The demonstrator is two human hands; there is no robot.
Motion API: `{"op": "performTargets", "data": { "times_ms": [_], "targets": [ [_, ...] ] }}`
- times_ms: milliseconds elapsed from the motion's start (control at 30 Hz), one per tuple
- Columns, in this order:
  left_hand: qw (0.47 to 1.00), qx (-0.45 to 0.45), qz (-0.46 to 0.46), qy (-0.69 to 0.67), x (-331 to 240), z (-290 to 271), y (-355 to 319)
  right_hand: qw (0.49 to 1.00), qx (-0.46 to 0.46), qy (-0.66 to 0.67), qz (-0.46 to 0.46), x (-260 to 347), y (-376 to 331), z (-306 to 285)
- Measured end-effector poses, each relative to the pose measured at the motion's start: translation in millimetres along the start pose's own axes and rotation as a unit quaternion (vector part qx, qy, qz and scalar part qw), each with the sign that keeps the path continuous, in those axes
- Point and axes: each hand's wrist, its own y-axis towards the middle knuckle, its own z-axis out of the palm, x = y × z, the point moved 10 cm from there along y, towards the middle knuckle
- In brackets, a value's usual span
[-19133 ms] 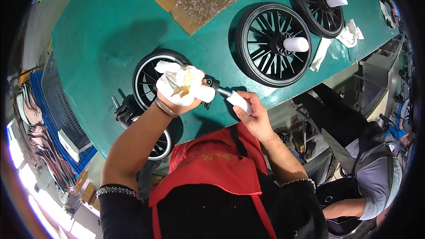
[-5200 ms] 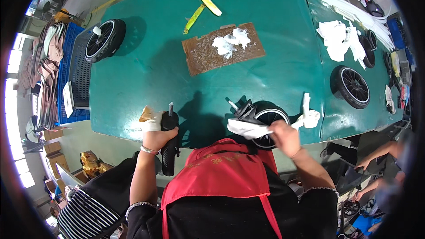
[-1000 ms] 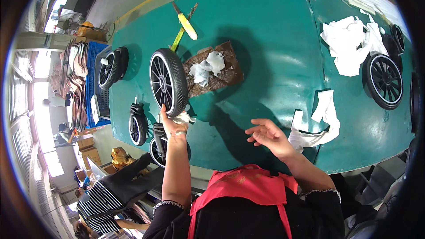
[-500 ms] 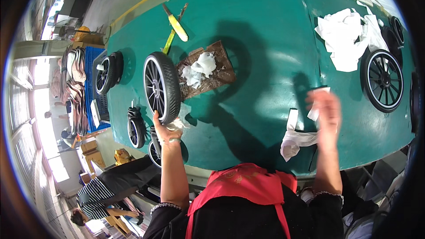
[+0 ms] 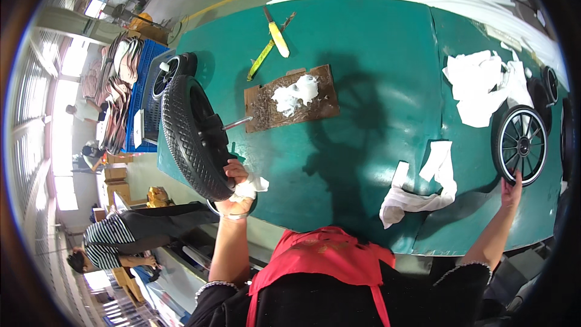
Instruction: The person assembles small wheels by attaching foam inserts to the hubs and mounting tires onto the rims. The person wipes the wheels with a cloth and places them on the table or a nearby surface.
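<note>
The right hand (image 5: 511, 186) has moved off the white rag (image 5: 417, 189) and now touches, fingers spread, the spoked wheel (image 5: 521, 144) near the table's right edge, while the left hand (image 5: 237, 189) grips the big black wheel (image 5: 193, 136) upright at the left edge.

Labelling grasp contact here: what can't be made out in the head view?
- Left hand: fingers hidden by the white rag and the upright black tyre.
- Right hand: fingertips on the spoked wheel, too small near the rim.
- Far wheel: partly hidden under white cloths.

Black rubber tyre (image 5: 192, 136) matt, ribbed; white cloth rag (image 5: 417, 189) soft, crumpled; green tabletop (image 5: 375, 54) smooth, slightly glossy.
</note>
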Motion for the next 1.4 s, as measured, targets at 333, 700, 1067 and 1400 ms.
{"op": "performTargets", "data": {
  "times_ms": [333, 700, 1067, 1400],
  "targets": [
    [0.999, -0.011, -0.014, -0.037, -35.3, -24.8, -39.8, 0.721, 0.455, 0.387, 0.351, -101.8, -299.5, 348.4],
    [0.996, -0.01, -0.036, -0.086, -154.4, -81.6, -68.1, 0.934, 0.215, 0.073, 0.276, -261.1, -382.4, 480.7],
    [0.617, -0.119, 0.226, 0.745, -324.2, -97.3, -107.7, 0.964, 0.15, 0.019, 0.218, -280.9, -401.3, 484.9],
    [0.992, -0.003, 0.042, 0.116, -286.2, -57.9, -98.9, 0.886, 0.233, 0.214, 0.339, -251.4, -474.9, 446.1]
  ]
}}
